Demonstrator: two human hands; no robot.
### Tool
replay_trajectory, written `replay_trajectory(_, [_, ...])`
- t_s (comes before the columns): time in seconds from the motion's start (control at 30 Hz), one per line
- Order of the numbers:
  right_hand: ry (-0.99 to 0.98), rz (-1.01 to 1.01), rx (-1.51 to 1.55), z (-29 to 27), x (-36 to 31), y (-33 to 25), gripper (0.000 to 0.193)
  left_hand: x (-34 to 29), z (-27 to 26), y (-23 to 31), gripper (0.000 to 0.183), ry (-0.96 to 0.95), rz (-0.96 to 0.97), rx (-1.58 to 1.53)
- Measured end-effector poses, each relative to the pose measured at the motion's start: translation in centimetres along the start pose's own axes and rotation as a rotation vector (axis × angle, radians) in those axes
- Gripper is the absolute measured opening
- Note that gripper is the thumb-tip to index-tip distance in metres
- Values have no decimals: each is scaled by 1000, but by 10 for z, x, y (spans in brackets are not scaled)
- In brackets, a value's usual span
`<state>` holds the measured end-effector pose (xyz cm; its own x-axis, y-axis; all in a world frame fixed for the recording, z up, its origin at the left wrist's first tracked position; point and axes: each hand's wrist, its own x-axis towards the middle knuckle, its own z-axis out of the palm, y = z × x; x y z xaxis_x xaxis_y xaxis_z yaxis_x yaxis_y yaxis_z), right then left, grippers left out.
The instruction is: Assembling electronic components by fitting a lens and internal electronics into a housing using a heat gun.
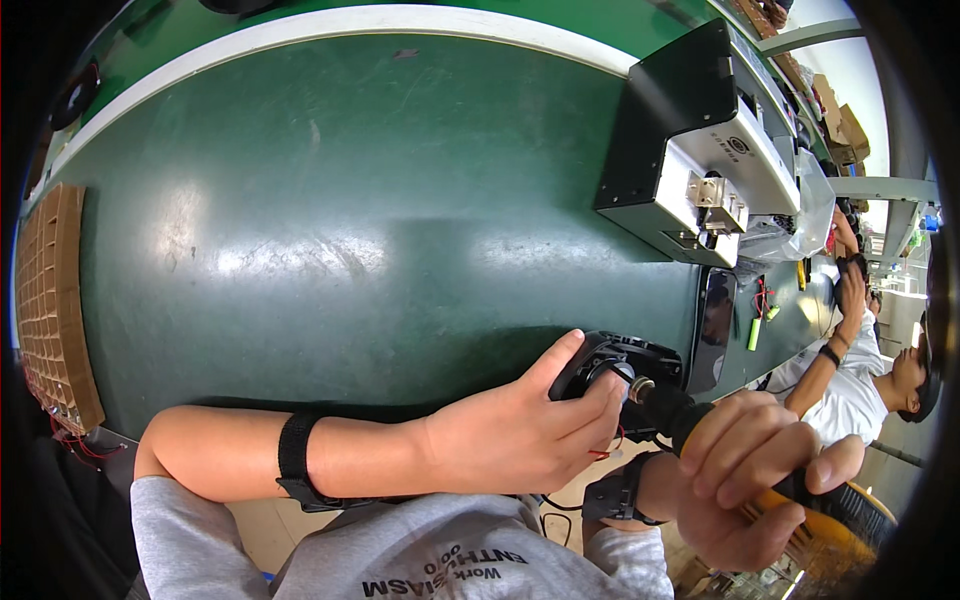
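Observation:
My left hand [525, 430] is closed on a black plastic housing [655, 362] at the near edge of the green table, its thumb raised along the left side. The housing lies partly open, and some inner parts show. In my right hand [750, 480] is a black and yellow electric screwdriver [674, 408], tilted so its metal tip [641, 388] points at the housing beside my left fingers. The exact point where the tip meets the housing is hidden. A thin red wire [600, 455] hangs below my left fingers.
A black and silver machine [690, 140] stands at the back right, beside a clear plastic bag [815, 205]. Close by lie a dark phone-like slab [714, 330] and a green cylinder [754, 335]. A cardboard divider box [60, 310] sits far left. Another person [850, 385] works at right.

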<state>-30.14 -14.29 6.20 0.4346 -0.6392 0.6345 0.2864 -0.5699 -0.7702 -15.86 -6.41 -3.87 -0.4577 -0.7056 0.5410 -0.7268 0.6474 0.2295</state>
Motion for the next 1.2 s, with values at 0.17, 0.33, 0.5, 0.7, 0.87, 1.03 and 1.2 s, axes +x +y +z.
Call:
replay_trajectory(0.17, [-9,-9,-30,5,-3,-3,31,0,1,0,25,16,7,-1])
replay_trajectory(0.33, [-1,-2,-70,11,-4,-4,32,0,1,-1,19,17,7,-3])
replay_trajectory(0.5, [-219,86,17,-12,8,-12,36,0,0,-1,16,20,22,18])
replay_trajectory(0.7, [-586,201,166,-31,31,-9,43,0,1,2,12,39,-8,46])
replay_trajectory(0.87, [-643,204,208,-33,35,-5,41,2,-1,6,14,13,-27,54])
replay_trajectory(1.03, [-44,49,-104,17,6,1,27,4,-4,5,19,-31,-24,72])
replay_trajectory(1.2, [-234,163,52,4,6,4,29,4,-7,3,18,-82,-8,38])
